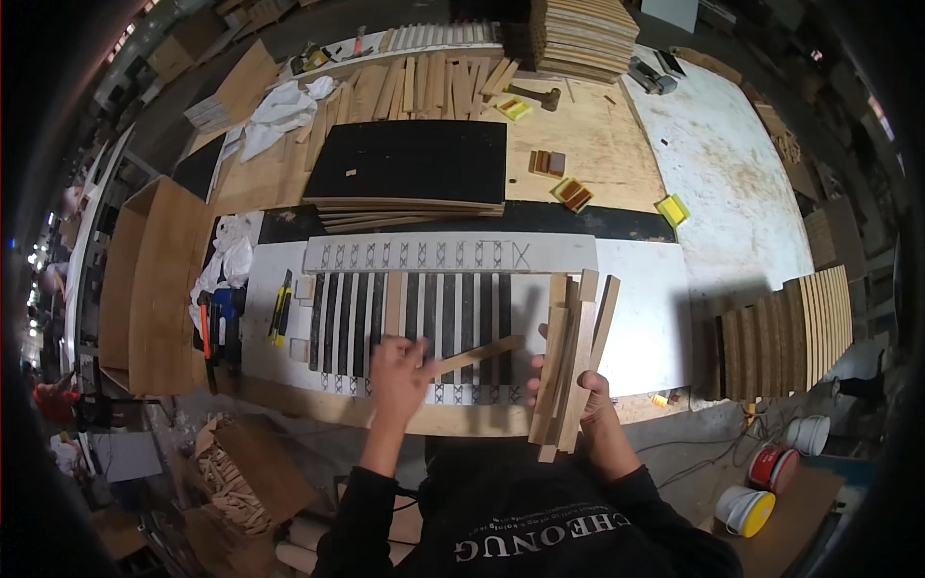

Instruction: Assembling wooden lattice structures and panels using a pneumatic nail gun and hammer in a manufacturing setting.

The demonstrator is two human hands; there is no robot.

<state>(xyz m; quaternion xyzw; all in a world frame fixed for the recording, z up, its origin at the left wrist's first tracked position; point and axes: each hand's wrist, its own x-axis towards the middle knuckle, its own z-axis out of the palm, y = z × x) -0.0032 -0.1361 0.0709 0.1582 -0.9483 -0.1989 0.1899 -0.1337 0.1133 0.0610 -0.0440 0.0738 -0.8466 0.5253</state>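
My left hand (397, 378), slightly blurred, is closed on one end of a short wooden strip (480, 354), which points right and slants over the slatted board. My right hand (603, 416) grips an upright bundle of several wooden strips (575, 352) at the board's right end. Beneath my left hand lies the board with alternating black and pale bars (436, 308). One wooden strip (394, 294) lies among its bars, just beyond my left fingers. A pale marked rail (453, 254) with pencilled crosses runs along the board's far edge.
Black panels (409, 159) are stacked beyond the rail, with loose strips (424, 87) and a hammer (540, 96) farther back. Cutters (280, 308) lie left, near an orange-handled tool (204, 328). A stack of boards (785, 332) stands right. Buckets (747, 509) sit on the floor.
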